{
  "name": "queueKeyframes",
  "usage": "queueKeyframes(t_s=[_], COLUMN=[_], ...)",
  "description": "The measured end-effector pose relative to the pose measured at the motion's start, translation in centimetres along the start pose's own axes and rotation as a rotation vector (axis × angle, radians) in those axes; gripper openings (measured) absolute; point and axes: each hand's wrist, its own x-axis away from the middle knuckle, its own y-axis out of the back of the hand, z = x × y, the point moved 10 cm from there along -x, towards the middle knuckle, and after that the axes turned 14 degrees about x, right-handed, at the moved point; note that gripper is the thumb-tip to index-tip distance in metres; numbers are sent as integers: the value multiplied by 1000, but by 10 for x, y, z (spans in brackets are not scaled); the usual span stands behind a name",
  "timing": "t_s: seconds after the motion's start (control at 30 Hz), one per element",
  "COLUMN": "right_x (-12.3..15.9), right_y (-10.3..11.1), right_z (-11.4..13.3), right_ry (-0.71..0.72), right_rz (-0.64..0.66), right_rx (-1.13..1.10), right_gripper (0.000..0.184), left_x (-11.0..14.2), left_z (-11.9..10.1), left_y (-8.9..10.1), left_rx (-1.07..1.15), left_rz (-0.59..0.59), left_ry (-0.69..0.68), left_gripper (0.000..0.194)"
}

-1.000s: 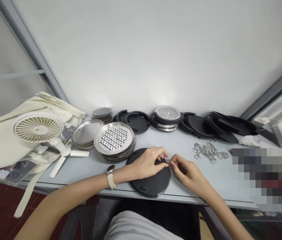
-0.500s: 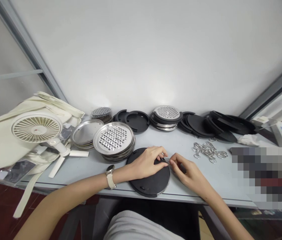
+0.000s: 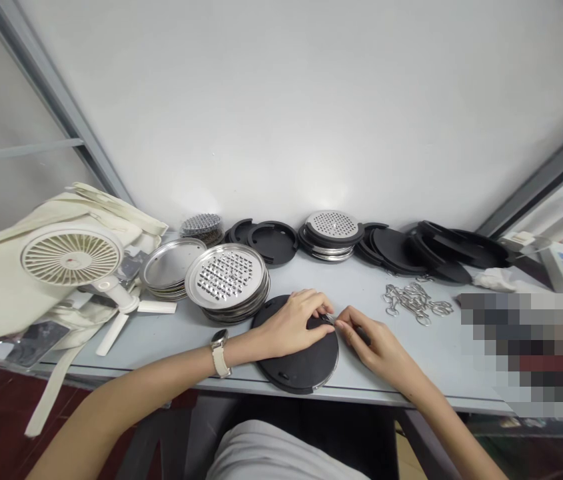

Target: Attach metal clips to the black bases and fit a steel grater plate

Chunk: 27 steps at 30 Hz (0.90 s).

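Head view: a cream tote bag (image 3: 6, 280) sprawls far left of the black disc (image 3: 301, 360), with one white handheld fan (image 3: 71, 257) lying on it. The grey table (image 3: 411, 353) runs along a plain white wall (image 3: 286, 100). The black disc lies at the near edge. The left hand (image 3: 294, 323) rests on the disc, fingers curled at its right rim; the right hand (image 3: 376, 343), just right of the disc, pinches a small metal clip (image 3: 330, 320) there, touching the left fingertips. Behind-left of the disc, one stack of grater plates (image 3: 226, 280); behind-right, a pile of clips (image 3: 414, 303).
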Motion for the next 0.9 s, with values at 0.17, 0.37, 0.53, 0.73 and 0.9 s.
queueKeyframes(t_s=[0.17,0.37,0.53,0.73,0.9], right_x=[-1,-1,0,1,0], right_y=[0,3,1,-1,0], right_z=[1,6,4,3,3], right_ry=[2,8,4,12,9], right_rz=[-3,-17,-21,-25,-35], right_rx=[17,30,7,-14,-26], right_gripper=[26,29,27,20,18], left_x=[0,-1,-1,0,-1], left_z=[-1,0,-2,-4,-4], left_y=[2,2,2,2,1], left_rx=[-48,-69,-87,-98,-102], left_rz=[-18,-29,-25,-21,-11], left_ry=[3,35,31,18,27], left_gripper=[16,16,14,14,13])
